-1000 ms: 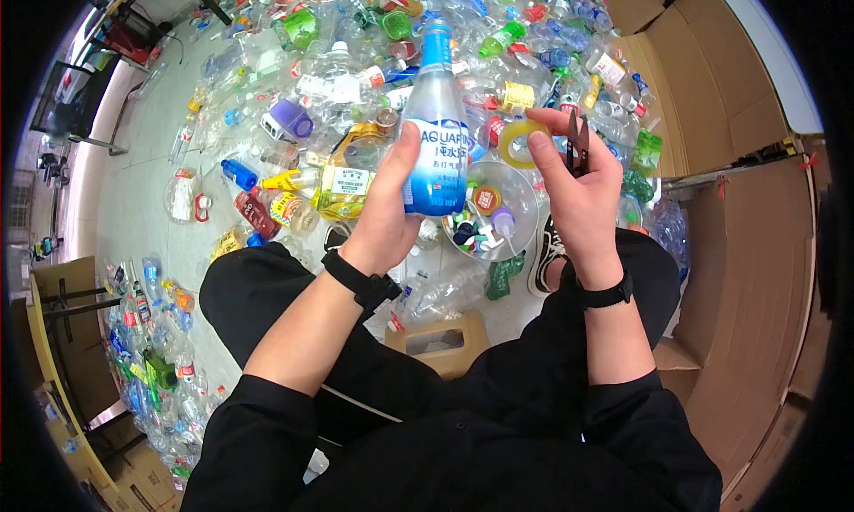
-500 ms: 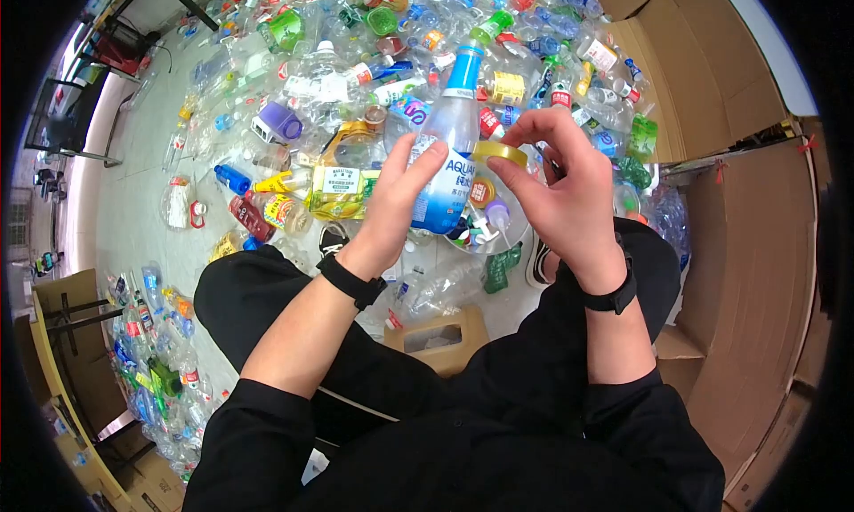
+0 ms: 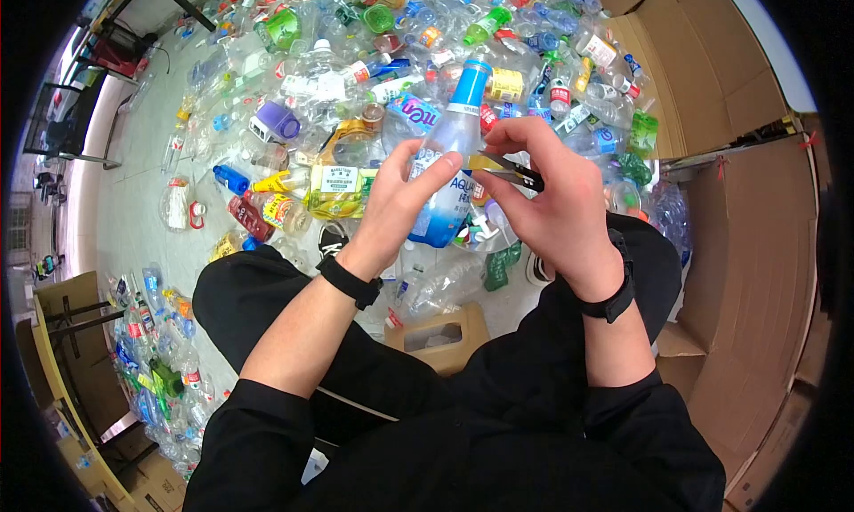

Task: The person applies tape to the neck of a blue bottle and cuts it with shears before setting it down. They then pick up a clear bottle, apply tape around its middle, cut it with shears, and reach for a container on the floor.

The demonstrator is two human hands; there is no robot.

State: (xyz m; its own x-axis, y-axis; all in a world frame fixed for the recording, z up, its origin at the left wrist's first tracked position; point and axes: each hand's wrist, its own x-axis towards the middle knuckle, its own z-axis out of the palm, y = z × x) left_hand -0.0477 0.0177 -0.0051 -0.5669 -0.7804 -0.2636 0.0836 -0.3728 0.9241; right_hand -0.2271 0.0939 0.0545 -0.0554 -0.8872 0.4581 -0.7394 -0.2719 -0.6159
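My left hand (image 3: 400, 187) is wrapped round a clear bottle (image 3: 438, 213) with a blue neck and a blue label, held tilted with its top pointing up and away. My right hand (image 3: 556, 196) is closed on a small tool (image 3: 511, 171) with dark and silver parts, whose yellow end meets the bottle's label beside my left thumb. Below the hands, a clear container with small coloured pieces shows in part. A bottle with a yellow-green label (image 3: 337, 190) lies left of my left hand.
Many plastic bottles (image 3: 329, 85) cover the floor ahead, with another pile (image 3: 169, 378) at the lower left. Large cardboard boxes (image 3: 752, 236) stand on the right. A beige plastic container (image 3: 440, 338) lies between my legs.
The tool in my right hand has turned, so its dark and silver parts now show, and its yellow end is nearer my left thumb. The bottle has tilted a little further to the right.
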